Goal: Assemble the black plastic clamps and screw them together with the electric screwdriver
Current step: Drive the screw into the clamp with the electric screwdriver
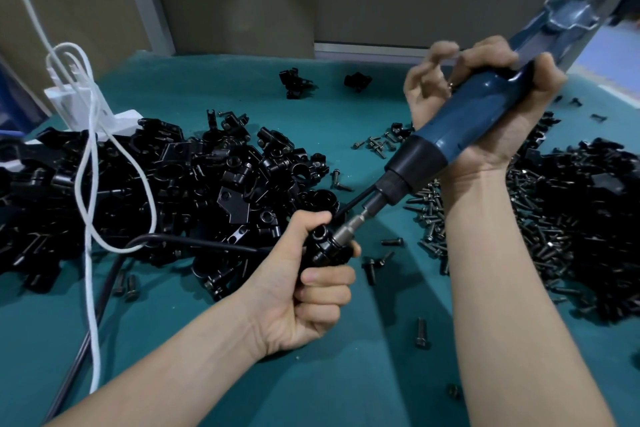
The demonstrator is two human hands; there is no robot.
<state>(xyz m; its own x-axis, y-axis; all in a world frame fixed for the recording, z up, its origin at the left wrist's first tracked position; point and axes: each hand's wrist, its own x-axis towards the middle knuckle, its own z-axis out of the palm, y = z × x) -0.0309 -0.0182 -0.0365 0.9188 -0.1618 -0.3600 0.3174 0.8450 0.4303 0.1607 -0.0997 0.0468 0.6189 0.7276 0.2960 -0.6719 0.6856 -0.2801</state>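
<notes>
My left hand (pixel 311 291) grips a black plastic clamp (pixel 323 248) just above the green table, fingers curled round it. My right hand (pixel 491 107) holds the blue electric screwdriver (pixel 460 135), which slants down to the left. Its metal bit (pixel 349 229) sits against the top of the clamp. A big heap of black clamp parts (pixel 156 184) lies to the left. A pile of dark screws (pixel 554 232) lies to the right, partly hidden by my right forearm.
White cable (pixel 90 218) and black cable (pixel 180 242) cross the left heap; a white power strip (pixel 104 118) sits behind it. Two assembled clamps (pixel 294 83) stand at the back. Loose screws (pixel 420 333) dot the green mat (pixel 363 374). A wall closes the far edge.
</notes>
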